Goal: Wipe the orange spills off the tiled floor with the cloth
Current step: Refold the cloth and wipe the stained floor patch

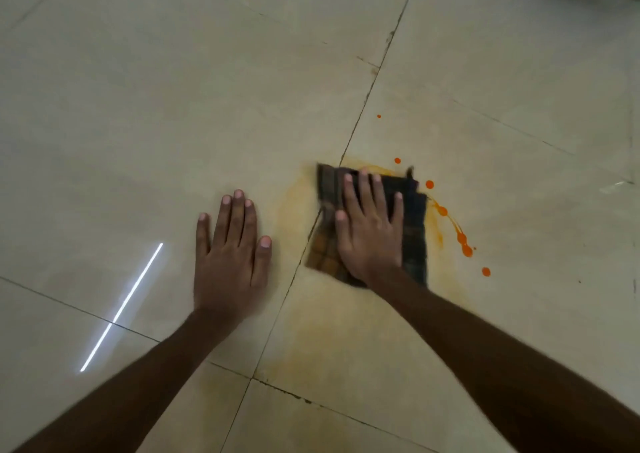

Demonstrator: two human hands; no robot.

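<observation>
My right hand (369,231) lies flat on the cloth (414,234), fingers straight and a little spread, palm pressing it onto the tiled floor (173,106). The cloth is a dark checked piece folded to a rough rectangle, brownish-orange toward its near left corner and blurred at its edges. It sits across a grout line (363,106) where two tiles meet, a little right of the middle of my view.

Just beside the cloth's right edge, bright orange drops (462,238) run in a curved string joined by a thin streak, with single dots lying further off on the same tile. A pale orange smear (298,210) spreads over the tile left of the cloth and back toward me, down to the corner where four tiles meet.

My left hand (230,255) rests flat on the neighbouring tile, fingers straight, holding nothing, near the cloth but apart from it. A white streak of reflected light (121,307) lies on the floor to its left
</observation>
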